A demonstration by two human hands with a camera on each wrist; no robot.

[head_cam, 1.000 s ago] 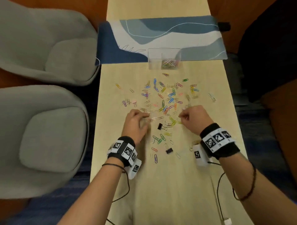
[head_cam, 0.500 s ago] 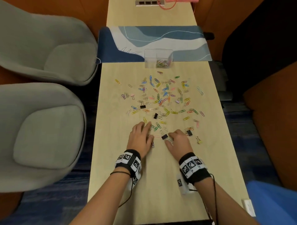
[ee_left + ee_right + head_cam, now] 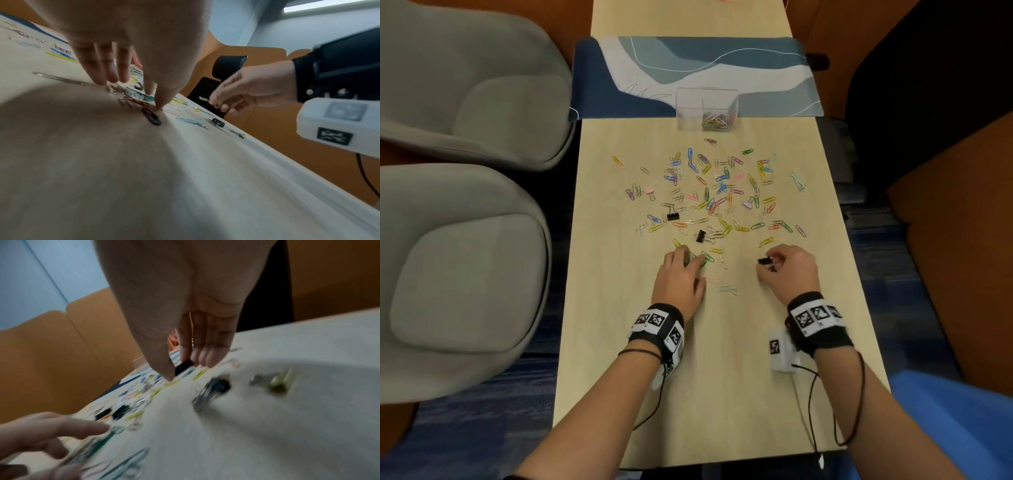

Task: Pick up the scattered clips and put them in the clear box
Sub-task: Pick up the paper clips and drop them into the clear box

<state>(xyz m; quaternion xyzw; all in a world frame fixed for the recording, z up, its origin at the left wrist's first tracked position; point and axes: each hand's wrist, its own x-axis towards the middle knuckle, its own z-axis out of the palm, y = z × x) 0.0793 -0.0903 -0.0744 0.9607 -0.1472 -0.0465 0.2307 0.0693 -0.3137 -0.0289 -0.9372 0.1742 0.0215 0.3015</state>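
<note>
right hand (image 3: pixel 789 270) pinches a black binder clip (image 3: pixel 765 261) over the pale wooden table (image 3: pixel 722 377); left hand (image 3: pixel 679 277), fingers straight, presses on scattered clips (image 3: pixel 717 192). grey chairs (image 3: pixel 462 212) sit left, clear box (image 3: pixel 707 109) by a blue mat (image 3: pixel 688 68).

Grey armchairs (image 3: pixel 465 178) left, orange partitions (image 3: pixel 955 205), blue carpet (image 3: pixel 482 428).

A long pale wooden tabletop (image 3: pixel 722 377) carries a blue-and-white mat (image 3: pixel 654 68) across its far part. The clear box (image 3: pixel 707 109) stands at the mat's near edge. Nearer than the box, coloured clips (image 3: pixel 719 192) and black binder clips (image 3: pixel 701 235) lie scattered.
</note>
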